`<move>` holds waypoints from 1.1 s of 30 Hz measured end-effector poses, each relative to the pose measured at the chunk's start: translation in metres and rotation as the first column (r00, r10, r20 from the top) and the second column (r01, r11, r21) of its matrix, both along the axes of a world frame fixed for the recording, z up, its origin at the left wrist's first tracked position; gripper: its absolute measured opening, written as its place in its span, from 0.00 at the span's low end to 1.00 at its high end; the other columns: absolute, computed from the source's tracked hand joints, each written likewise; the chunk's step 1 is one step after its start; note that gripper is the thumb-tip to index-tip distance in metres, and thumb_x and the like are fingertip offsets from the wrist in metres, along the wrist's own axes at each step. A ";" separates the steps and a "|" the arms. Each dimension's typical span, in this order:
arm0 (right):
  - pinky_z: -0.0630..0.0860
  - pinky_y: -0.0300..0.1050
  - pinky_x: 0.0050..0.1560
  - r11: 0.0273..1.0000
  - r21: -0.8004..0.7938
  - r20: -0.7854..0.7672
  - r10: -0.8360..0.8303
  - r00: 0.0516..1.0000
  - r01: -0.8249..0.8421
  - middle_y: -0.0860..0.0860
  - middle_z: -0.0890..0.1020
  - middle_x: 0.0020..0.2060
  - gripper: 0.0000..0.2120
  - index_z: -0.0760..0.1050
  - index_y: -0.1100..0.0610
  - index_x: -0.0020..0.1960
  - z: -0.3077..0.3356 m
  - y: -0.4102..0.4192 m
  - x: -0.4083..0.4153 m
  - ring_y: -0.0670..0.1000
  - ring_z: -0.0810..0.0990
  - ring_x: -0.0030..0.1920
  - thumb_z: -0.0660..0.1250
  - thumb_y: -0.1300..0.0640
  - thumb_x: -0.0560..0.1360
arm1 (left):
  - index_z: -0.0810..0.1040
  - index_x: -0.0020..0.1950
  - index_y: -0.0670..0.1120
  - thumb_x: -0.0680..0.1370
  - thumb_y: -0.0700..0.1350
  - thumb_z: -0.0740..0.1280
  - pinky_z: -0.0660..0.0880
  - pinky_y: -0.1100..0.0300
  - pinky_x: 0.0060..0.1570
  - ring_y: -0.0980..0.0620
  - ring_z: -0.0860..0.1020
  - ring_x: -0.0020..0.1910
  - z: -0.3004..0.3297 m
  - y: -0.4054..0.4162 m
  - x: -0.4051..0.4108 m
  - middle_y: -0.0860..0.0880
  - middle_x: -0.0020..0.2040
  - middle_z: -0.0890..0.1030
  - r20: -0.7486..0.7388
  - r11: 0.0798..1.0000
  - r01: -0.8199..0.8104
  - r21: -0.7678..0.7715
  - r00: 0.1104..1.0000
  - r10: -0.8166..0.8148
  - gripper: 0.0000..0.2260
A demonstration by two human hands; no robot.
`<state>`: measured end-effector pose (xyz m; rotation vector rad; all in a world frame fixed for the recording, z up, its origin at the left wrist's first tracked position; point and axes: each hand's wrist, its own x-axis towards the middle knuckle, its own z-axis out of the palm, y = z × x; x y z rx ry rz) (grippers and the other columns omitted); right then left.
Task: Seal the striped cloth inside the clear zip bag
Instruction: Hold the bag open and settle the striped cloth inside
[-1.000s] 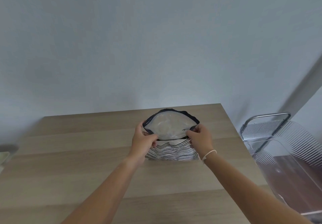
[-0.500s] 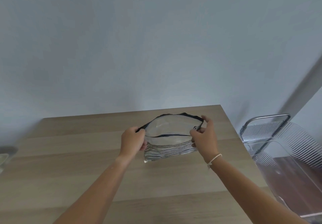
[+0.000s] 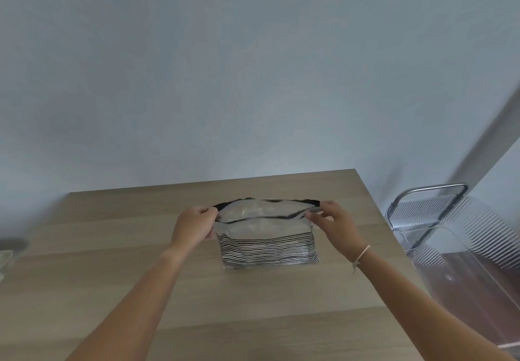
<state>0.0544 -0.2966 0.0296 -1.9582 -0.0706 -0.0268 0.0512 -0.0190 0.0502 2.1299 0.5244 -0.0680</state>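
Observation:
A clear zip bag with a black zip strip along its mouth stands on the wooden table. A black-and-white striped cloth fills its lower half. My left hand pinches the left end of the bag's mouth. My right hand pinches the right end. The mouth is stretched wide between both hands and still gapes a little in the middle.
A clear ribbed plastic cart with a metal handle stands right of the table's right edge. The wall rises just behind the table's far edge. A pale object lies at the far left edge of the view.
Both hands have moved apart to the ends of the mouth, pulling it from a round opening into a long narrow slit. The bag now stands flatter with the cloth low inside.

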 end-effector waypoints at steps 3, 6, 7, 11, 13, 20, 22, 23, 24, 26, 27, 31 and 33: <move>0.72 0.36 0.43 0.998 0.068 0.025 -0.005 1.000 0.004 0.47 0.81 0.40 0.05 0.78 0.46 0.39 0.010 0.008 0.002 0.46 0.78 0.41 0.67 0.53 0.72 | 0.77 0.53 0.53 0.72 0.55 0.62 0.72 0.55 0.49 0.47 0.77 0.52 0.010 0.001 -0.003 0.49 0.50 0.80 0.059 0.880 0.106 0.463 0.987 -0.150 0.14; 0.70 0.26 0.40 0.994 0.092 0.096 0.054 0.994 -0.062 0.42 0.81 0.35 0.07 0.77 0.44 0.37 0.026 0.021 0.003 0.37 0.77 0.36 0.67 0.54 0.72 | 0.72 0.63 0.55 0.71 0.57 0.67 0.66 0.58 0.63 0.56 0.70 0.63 0.027 -0.015 -0.005 0.55 0.61 0.74 0.260 0.857 0.350 0.378 0.848 -0.461 0.21; 0.70 0.26 0.40 0.992 0.089 0.122 0.078 0.989 -0.090 0.42 0.81 0.34 0.08 0.77 0.43 0.37 0.030 0.025 0.004 0.36 0.76 0.36 0.67 0.55 0.72 | 0.71 0.63 0.55 0.70 0.57 0.69 0.66 0.61 0.63 0.60 0.70 0.62 0.034 -0.025 -0.007 0.58 0.61 0.74 0.288 0.826 0.449 0.340 0.787 -0.546 0.22; 0.71 0.26 0.40 0.988 0.056 0.207 0.127 0.970 -0.141 0.41 0.81 0.34 0.10 0.76 0.43 0.37 0.039 0.036 0.006 0.37 0.77 0.35 0.68 0.57 0.71 | 0.74 0.62 0.53 0.65 0.61 0.71 0.69 0.65 0.60 0.64 0.74 0.59 0.043 -0.048 -0.010 0.58 0.59 0.78 0.352 0.783 0.622 0.035 0.725 -0.592 0.28; 0.71 0.26 0.39 0.989 0.030 0.233 0.134 0.963 -0.145 0.40 0.81 0.34 0.10 0.76 0.42 0.37 0.040 0.037 0.006 0.36 0.77 0.35 0.68 0.57 0.71 | 0.76 0.59 0.54 0.65 0.58 0.73 0.72 0.63 0.57 0.61 0.77 0.56 0.042 -0.051 -0.011 0.57 0.56 0.81 0.363 0.797 0.603 0.036 0.735 -0.572 0.24; 0.69 0.25 0.48 0.961 -0.076 0.120 0.273 0.954 -0.266 0.37 0.80 0.46 0.13 0.74 0.39 0.50 0.033 0.027 -0.001 0.35 0.77 0.48 0.69 0.42 0.66 | 0.82 0.42 0.56 0.73 0.43 0.68 0.76 0.69 0.42 0.58 0.82 0.38 0.039 -0.049 -0.011 0.58 0.38 0.85 0.476 0.882 0.468 -0.048 0.787 -0.392 0.07; 0.71 0.27 0.50 0.939 -0.137 0.050 0.324 0.945 -0.315 0.40 0.80 0.49 0.19 0.75 0.45 0.54 0.027 0.019 -0.001 0.37 0.77 0.50 0.70 0.42 0.65 | 0.83 0.41 0.55 0.74 0.42 0.68 0.75 0.71 0.39 0.56 0.83 0.37 0.042 -0.044 -0.012 0.56 0.37 0.85 0.486 0.887 0.444 -0.130 0.808 -0.333 0.08; 0.72 0.32 0.50 0.932 -0.169 0.041 0.332 0.942 -0.321 0.44 0.82 0.48 0.18 0.77 0.49 0.54 0.024 0.016 -0.001 0.41 0.79 0.49 0.70 0.44 0.66 | 0.82 0.41 0.54 0.74 0.41 0.67 0.75 0.71 0.38 0.56 0.83 0.37 0.043 -0.041 -0.012 0.55 0.37 0.85 0.495 0.887 0.432 -0.161 0.813 -0.307 0.08; 0.74 0.39 0.51 0.930 -0.194 0.037 0.324 0.945 -0.312 0.48 0.83 0.46 0.15 0.78 0.52 0.52 0.021 0.013 -0.001 0.46 0.80 0.48 0.70 0.47 0.68 | 0.82 0.41 0.54 0.75 0.41 0.67 0.75 0.71 0.38 0.56 0.83 0.37 0.043 -0.038 -0.011 0.55 0.37 0.85 0.502 0.888 0.423 -0.179 0.816 -0.287 0.09; 0.74 0.50 0.48 0.940 -0.200 0.030 0.290 0.957 -0.278 0.57 0.84 0.43 0.10 0.80 0.58 0.48 0.018 0.013 0.000 0.54 0.80 0.44 0.68 0.52 0.72 | 0.82 0.42 0.55 0.75 0.44 0.67 0.76 0.69 0.39 0.55 0.83 0.39 0.045 -0.032 -0.010 0.53 0.39 0.85 0.502 0.887 0.430 -0.168 0.812 -0.298 0.07; 0.73 0.51 0.43 0.944 -0.194 0.028 0.277 0.960 -0.267 0.61 0.83 0.40 0.10 0.80 0.60 0.45 0.018 0.014 0.000 0.55 0.79 0.39 0.67 0.53 0.72 | 0.82 0.44 0.56 0.74 0.47 0.67 0.76 0.69 0.41 0.55 0.82 0.41 0.046 -0.031 -0.008 0.51 0.40 0.85 0.493 0.882 0.449 -0.144 0.805 -0.329 0.05; 0.64 0.42 0.31 0.944 -0.205 0.034 0.272 0.962 -0.260 0.50 0.75 0.25 0.09 0.77 0.55 0.35 0.021 0.022 0.000 0.46 0.69 0.28 0.68 0.53 0.72 | 0.82 0.45 0.60 0.72 0.51 0.70 0.76 0.65 0.47 0.56 0.81 0.44 0.049 -0.039 -0.002 0.53 0.42 0.85 0.497 0.875 0.481 -0.043 0.771 -0.399 0.05; 0.61 0.38 0.28 0.947 -0.217 0.046 0.252 0.967 -0.237 0.45 0.70 0.22 0.12 0.74 0.49 0.30 0.023 0.021 0.001 0.42 0.66 0.24 0.68 0.53 0.71 | 0.83 0.44 0.57 0.71 0.51 0.69 0.78 0.61 0.49 0.53 0.82 0.45 0.054 -0.039 0.001 0.50 0.43 0.86 0.512 0.885 0.458 -0.078 0.781 -0.359 0.04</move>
